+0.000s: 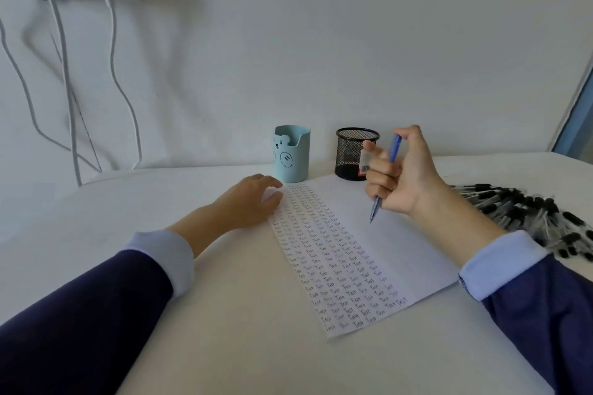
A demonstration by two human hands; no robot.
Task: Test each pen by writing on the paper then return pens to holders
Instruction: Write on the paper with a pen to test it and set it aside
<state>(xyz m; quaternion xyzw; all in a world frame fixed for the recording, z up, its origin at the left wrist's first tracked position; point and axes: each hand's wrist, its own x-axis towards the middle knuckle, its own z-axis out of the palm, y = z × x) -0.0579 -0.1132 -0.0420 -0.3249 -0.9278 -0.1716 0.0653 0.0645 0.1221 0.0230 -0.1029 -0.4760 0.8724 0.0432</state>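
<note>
A white sheet of paper [398,253] lies on the table, its left half filled with rows of the word "Test". My left hand [253,202] rests flat on the sheet's top left corner. My right hand [404,176] grips a blue pen [375,208], held upright with its tip just above the blank right part of the sheet. Behind the paper stand a light blue bear holder [292,154] and a black mesh holder [351,154]. A pile of black-capped pens [532,215] lies to the right of my right forearm.
The white table [224,314] meets a white wall just behind the holders. White cables [67,80] hang from chargers plugged in at the upper left. A window edge [577,125] shows at the far right.
</note>
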